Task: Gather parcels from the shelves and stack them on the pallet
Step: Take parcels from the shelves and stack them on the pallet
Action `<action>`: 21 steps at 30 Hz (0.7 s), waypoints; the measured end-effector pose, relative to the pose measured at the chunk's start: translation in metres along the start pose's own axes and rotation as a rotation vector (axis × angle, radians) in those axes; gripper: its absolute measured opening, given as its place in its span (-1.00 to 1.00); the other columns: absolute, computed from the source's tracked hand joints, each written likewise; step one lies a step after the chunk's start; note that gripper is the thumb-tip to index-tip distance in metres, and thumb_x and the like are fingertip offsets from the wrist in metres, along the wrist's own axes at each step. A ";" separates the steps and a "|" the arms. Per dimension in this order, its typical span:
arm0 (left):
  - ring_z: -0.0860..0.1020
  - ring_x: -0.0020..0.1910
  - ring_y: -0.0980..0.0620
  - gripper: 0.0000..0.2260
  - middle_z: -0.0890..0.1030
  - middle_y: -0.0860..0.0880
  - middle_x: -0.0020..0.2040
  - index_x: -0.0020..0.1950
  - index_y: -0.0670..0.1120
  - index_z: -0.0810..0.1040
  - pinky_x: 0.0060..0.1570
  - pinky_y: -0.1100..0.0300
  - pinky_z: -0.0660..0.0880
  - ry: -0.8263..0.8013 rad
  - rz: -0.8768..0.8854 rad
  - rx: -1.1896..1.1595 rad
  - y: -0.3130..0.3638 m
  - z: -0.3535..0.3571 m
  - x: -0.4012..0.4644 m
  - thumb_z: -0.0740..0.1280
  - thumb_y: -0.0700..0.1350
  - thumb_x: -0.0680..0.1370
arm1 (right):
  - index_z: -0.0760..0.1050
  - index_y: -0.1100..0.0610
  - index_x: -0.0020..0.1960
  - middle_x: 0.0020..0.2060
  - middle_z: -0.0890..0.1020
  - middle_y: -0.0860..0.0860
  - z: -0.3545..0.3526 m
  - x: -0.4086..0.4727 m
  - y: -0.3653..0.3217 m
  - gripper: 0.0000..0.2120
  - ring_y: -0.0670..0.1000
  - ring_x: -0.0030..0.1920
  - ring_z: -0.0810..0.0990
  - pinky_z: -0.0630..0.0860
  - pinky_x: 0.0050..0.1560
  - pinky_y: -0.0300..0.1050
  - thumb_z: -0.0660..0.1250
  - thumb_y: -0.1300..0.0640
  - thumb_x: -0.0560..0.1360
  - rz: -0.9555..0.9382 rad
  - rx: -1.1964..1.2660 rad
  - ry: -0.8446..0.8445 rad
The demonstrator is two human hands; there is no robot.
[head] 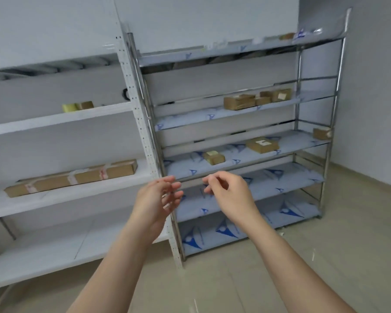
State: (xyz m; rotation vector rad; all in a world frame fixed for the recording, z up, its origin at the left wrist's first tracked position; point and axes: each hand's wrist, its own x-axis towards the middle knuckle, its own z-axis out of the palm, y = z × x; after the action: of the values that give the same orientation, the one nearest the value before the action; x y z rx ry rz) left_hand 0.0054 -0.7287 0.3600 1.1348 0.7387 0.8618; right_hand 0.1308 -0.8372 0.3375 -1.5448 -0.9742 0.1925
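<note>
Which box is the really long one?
The long taped box on the white shelf at left; every other parcel is short and small.

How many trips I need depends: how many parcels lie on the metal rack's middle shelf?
3: small parcel at left, flat parcel mid-shelf, end parcel at far right.

brown parcels (262, 144) scattered on shelves (235, 163)

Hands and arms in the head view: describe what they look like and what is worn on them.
Both the left hand and the right hand are bare, with no gloves. No ring, watch or bracelet shows on either. Both forearms are uncovered up to the frame's bottom edge, so no sleeve is visible.
</note>
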 end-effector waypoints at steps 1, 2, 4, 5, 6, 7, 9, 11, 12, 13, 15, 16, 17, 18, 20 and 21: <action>0.59 -0.24 -0.02 -0.82 0.64 -0.09 -0.16 0.07 -0.16 0.56 -0.14 0.14 0.54 -0.026 -0.012 0.004 -0.005 0.021 0.016 0.18 -0.30 0.60 | 0.63 0.05 -0.04 -0.32 0.62 -0.11 -0.016 0.012 0.010 -0.77 -0.25 -0.24 0.58 0.43 -0.25 -0.45 0.20 0.06 0.64 0.011 -0.011 0.038; 0.59 -0.25 -0.01 -0.82 0.64 -0.09 -0.16 0.06 -0.15 0.56 -0.16 0.14 0.54 -0.048 -0.023 0.011 -0.010 0.041 0.033 0.18 -0.30 0.60 | 0.62 0.04 -0.07 -0.38 0.58 -0.11 -0.030 0.023 0.022 -0.75 -0.26 -0.29 0.56 0.41 -0.29 -0.44 0.19 0.06 0.64 0.018 -0.028 0.072; 0.58 -0.26 -0.01 -0.81 0.64 -0.09 -0.17 0.05 -0.15 0.57 -0.20 0.16 0.54 -0.090 -0.052 0.015 -0.023 0.079 0.066 0.17 -0.31 0.60 | 0.60 0.00 -0.13 -0.44 0.51 -0.11 -0.056 0.044 0.048 -0.74 -0.23 -0.36 0.50 0.37 -0.34 -0.42 0.20 0.06 0.64 0.038 -0.072 0.132; 0.58 -0.28 0.00 -0.81 0.64 -0.09 -0.17 0.04 -0.16 0.56 -0.22 0.16 0.53 -0.113 -0.068 0.017 -0.031 0.098 0.082 0.17 -0.31 0.60 | 0.60 -0.02 -0.14 -0.45 0.50 -0.08 -0.068 0.055 0.063 -0.74 -0.20 -0.39 0.47 0.36 -0.36 -0.39 0.20 0.05 0.64 0.059 -0.094 0.158; 0.57 -0.28 0.00 -0.81 0.64 -0.08 -0.17 0.04 -0.15 0.56 -0.24 0.17 0.52 -0.138 -0.083 0.022 -0.038 0.116 0.098 0.16 -0.30 0.61 | 0.61 -0.02 -0.15 -0.43 0.49 -0.03 -0.078 0.066 0.079 -0.73 -0.16 -0.40 0.45 0.35 -0.36 -0.35 0.20 0.04 0.64 0.084 -0.114 0.181; 0.57 -0.28 0.01 -0.81 0.63 -0.07 -0.17 0.03 -0.15 0.56 -0.25 0.18 0.51 -0.167 -0.097 0.028 -0.046 0.133 0.115 0.15 -0.30 0.61 | 0.61 -0.03 -0.16 -0.42 0.48 0.01 -0.088 0.078 0.094 -0.73 -0.14 -0.39 0.44 0.34 -0.35 -0.32 0.21 0.04 0.64 0.108 -0.128 0.202; 0.56 -0.26 0.00 -0.81 0.64 -0.06 -0.19 0.04 -0.14 0.56 -0.24 0.17 0.50 -0.220 -0.122 0.027 -0.059 0.166 0.150 0.16 -0.28 0.62 | 0.61 -0.02 -0.16 -0.44 0.48 -0.03 -0.105 0.107 0.121 -0.74 -0.11 -0.38 0.45 0.36 -0.33 -0.26 0.22 0.04 0.63 0.142 -0.145 0.248; 0.56 -0.27 0.01 -0.82 0.65 -0.05 -0.22 0.04 -0.14 0.56 -0.24 0.17 0.50 -0.263 -0.143 0.014 -0.072 0.194 0.189 0.17 -0.28 0.62 | 0.62 -0.01 -0.15 -0.47 0.50 -0.10 -0.118 0.141 0.143 -0.75 -0.17 -0.40 0.46 0.36 -0.34 -0.32 0.23 0.05 0.63 0.149 -0.176 0.296; 0.57 -0.28 0.01 -0.82 0.65 -0.05 -0.22 0.03 -0.14 0.56 -0.24 0.17 0.50 -0.284 -0.150 0.004 -0.077 0.206 0.210 0.17 -0.28 0.61 | 0.63 -0.01 -0.15 -0.47 0.51 -0.10 -0.123 0.160 0.153 -0.75 -0.16 -0.39 0.48 0.37 -0.34 -0.31 0.23 0.06 0.63 0.147 -0.196 0.318; 0.57 -0.29 0.01 -0.82 0.65 -0.06 -0.21 0.03 -0.14 0.56 -0.25 0.17 0.50 -0.303 -0.157 -0.007 -0.080 0.219 0.233 0.17 -0.28 0.61 | 0.63 -0.01 -0.15 -0.46 0.50 -0.08 -0.127 0.181 0.162 -0.75 -0.10 -0.37 0.49 0.39 -0.31 -0.24 0.23 0.06 0.63 0.143 -0.210 0.334; 0.57 -0.28 0.00 -0.81 0.64 -0.09 -0.18 0.02 -0.16 0.56 -0.26 0.17 0.50 -0.317 -0.180 -0.018 -0.084 0.244 0.281 0.16 -0.30 0.60 | 0.63 -0.03 -0.15 -0.45 0.48 -0.02 -0.133 0.227 0.178 -0.74 -0.01 -0.35 0.48 0.43 -0.26 -0.10 0.23 0.07 0.63 0.141 -0.225 0.343; 0.57 -0.28 0.00 -0.81 0.64 -0.09 -0.17 0.02 -0.16 0.56 -0.27 0.17 0.50 -0.314 -0.194 -0.013 -0.086 0.256 0.304 0.16 -0.30 0.60 | 0.63 -0.04 -0.16 -0.45 0.48 -0.03 -0.137 0.248 0.185 -0.74 -0.02 -0.35 0.48 0.44 -0.24 -0.08 0.23 0.06 0.63 0.146 -0.237 0.342; 0.57 -0.28 0.00 -0.81 0.64 -0.09 -0.18 0.02 -0.16 0.56 -0.29 0.18 0.50 -0.310 -0.204 -0.001 -0.087 0.268 0.326 0.16 -0.30 0.60 | 0.62 -0.05 -0.16 -0.44 0.48 -0.03 -0.140 0.268 0.192 -0.74 -0.04 -0.35 0.48 0.44 -0.24 -0.09 0.23 0.06 0.62 0.149 -0.246 0.342; 0.57 -0.29 0.00 -0.81 0.64 -0.08 -0.19 0.01 -0.16 0.56 -0.32 0.20 0.50 -0.308 -0.209 0.009 -0.088 0.281 0.346 0.16 -0.29 0.60 | 0.62 -0.05 -0.16 -0.44 0.49 -0.05 -0.145 0.285 0.199 -0.75 -0.08 -0.36 0.49 0.43 -0.25 -0.14 0.23 0.05 0.63 0.152 -0.249 0.343; 0.56 -0.31 0.02 -0.81 0.63 -0.08 -0.22 0.00 -0.16 0.57 -0.37 0.22 0.49 -0.304 -0.223 0.015 -0.094 0.308 0.383 0.16 -0.29 0.60 | 0.63 -0.01 -0.12 -0.44 0.52 -0.09 -0.156 0.315 0.216 -0.76 -0.19 -0.39 0.50 0.40 -0.29 -0.29 0.22 0.05 0.63 0.181 -0.241 0.358; 0.55 -0.32 0.02 -0.81 0.62 -0.08 -0.23 0.00 -0.16 0.57 -0.37 0.22 0.48 -0.309 -0.240 0.021 -0.099 0.322 0.397 0.16 -0.29 0.61 | 0.63 0.01 -0.10 -0.44 0.53 -0.10 -0.162 0.327 0.227 -0.77 -0.22 -0.39 0.51 0.39 -0.32 -0.36 0.23 0.06 0.63 0.203 -0.235 0.371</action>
State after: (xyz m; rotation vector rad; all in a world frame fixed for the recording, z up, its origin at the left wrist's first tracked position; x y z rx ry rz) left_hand 0.4913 -0.5451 0.3230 1.1389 0.6124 0.4649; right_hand 0.5430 -0.7187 0.3090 -1.8163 -0.5606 -0.0699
